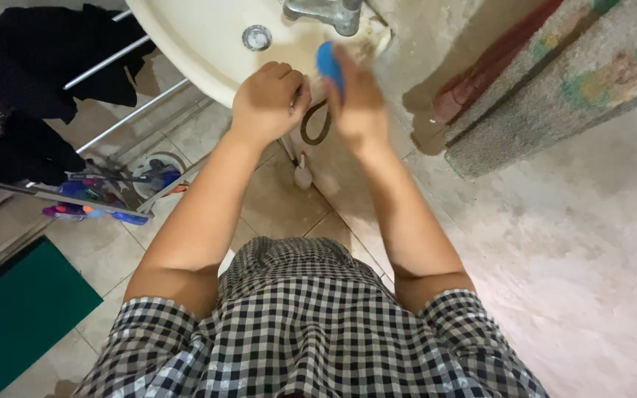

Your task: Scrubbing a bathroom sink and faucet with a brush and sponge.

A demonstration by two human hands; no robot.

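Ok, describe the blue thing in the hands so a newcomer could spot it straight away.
Find the cream washbasin at top, with its metal tap. Just below the tap, the right hand holds a small blue object, blurred. It is the only bright blue item over the basin.

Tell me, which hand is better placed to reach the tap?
Probably the right hand: it holds a blue object just below the metal tap. The left hand is fisted, farther left over the basin.
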